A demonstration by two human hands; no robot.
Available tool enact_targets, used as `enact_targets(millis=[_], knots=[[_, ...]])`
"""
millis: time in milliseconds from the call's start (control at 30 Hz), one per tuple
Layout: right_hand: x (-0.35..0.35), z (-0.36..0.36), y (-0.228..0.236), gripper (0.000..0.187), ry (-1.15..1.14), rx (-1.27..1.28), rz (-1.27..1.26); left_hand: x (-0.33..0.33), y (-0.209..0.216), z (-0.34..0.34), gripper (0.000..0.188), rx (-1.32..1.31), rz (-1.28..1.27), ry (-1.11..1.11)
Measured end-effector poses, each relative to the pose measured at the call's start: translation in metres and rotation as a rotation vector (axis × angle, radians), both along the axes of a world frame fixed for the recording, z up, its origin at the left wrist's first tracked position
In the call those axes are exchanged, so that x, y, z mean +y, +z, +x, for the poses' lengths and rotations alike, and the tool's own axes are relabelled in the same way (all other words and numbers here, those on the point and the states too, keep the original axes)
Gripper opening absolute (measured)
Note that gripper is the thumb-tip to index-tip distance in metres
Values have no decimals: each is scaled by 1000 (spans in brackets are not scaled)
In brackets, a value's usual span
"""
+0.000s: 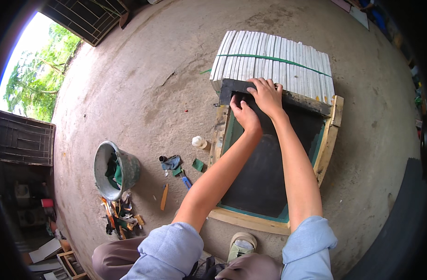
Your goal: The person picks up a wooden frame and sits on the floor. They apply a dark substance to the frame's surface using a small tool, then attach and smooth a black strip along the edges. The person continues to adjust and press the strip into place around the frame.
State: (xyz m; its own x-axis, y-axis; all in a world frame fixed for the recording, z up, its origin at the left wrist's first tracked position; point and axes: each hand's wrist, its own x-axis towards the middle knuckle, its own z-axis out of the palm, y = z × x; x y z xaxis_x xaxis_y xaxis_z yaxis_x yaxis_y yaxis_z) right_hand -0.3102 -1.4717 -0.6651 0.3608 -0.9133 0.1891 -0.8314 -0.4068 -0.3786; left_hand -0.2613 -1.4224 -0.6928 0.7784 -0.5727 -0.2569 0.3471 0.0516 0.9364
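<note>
A wooden frame (325, 149) lies before me, with a dark black sheet (255, 177) across its inside and a green border along the inner edges. Across its far side runs a black strip (232, 86), which looks like tape or rubber. My left hand (245, 115) is at the strip's inner edge near the far left corner, thumb and fingers closed on it. Just to the right, my right hand (268, 97) bends its fingers over the strip's top, the thumb pressed against it. The fingertips' exact hold is partly hidden.
Beyond the frame stands a row of white slabs (274, 51) bound with green strap. To the left are a bucket (134, 168) holding green material, a blue utility knife (186, 181), an orange-brown strip (164, 197), a whitish bottle (199, 142) and scraps (122, 217).
</note>
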Motion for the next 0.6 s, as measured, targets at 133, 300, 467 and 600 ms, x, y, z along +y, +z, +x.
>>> enact_targets(millis=[133, 300, 467, 600], knots=[[0, 3, -1, 31, -2, 1, -36, -2, 1, 6, 33, 44, 13, 26], [0, -1, -8, 29, -13, -22, -43, -11, 25, 4, 34, 298, 98, 39], [-2, 0, -5, 30, -13, -3, -40, -19, 28, -1, 43, -145, 438, -3], [3, 12, 2, 30, 0, -44, -96, -17, -6, 36, 39, -153, 378, -45]])
